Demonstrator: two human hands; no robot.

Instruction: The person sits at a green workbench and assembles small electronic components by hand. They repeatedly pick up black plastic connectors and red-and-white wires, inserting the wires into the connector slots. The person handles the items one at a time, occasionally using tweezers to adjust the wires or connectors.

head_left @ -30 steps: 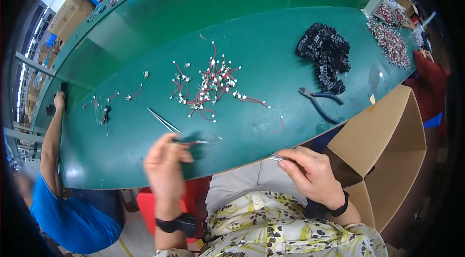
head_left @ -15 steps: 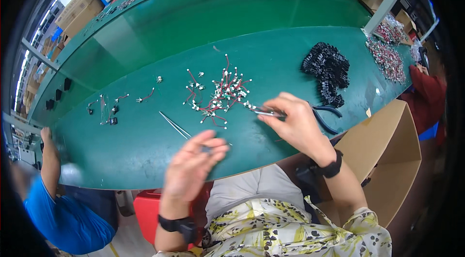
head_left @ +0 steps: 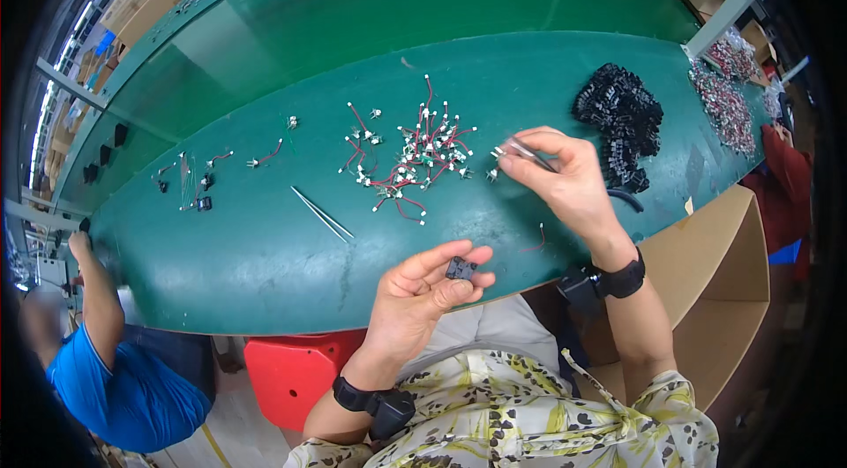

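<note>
Near the table's front edge, my left hand [head_left: 415, 296] is closed, holding a small black plastic housing [head_left: 460, 268] between thumb and fingers. My right hand [head_left: 569, 186] grips metal tweezers [head_left: 533, 156], their tips pointing left towards the wire pile. A small white connector [head_left: 492, 174] shows just below the tips; whether they touch it I cannot tell. Left of that hand lies a loose pile of short red wires with white connectors [head_left: 423, 150]. A second pair of tweezers [head_left: 322, 214] lies on the green table [head_left: 247, 274].
Black housings [head_left: 620, 119] are heaped at the right, with a dark blue plier handle [head_left: 625, 199] below. Farther right is a mound of red-and-white parts [head_left: 723, 111]. An open cardboard box [head_left: 706, 265] stands at the front right. A person in blue [head_left: 132, 389] sits at the left.
My left hand has moved right and turned, so the black housing now shows clearly. My right hand has lifted away from the wire pile, up and right, with the tweezers.
</note>
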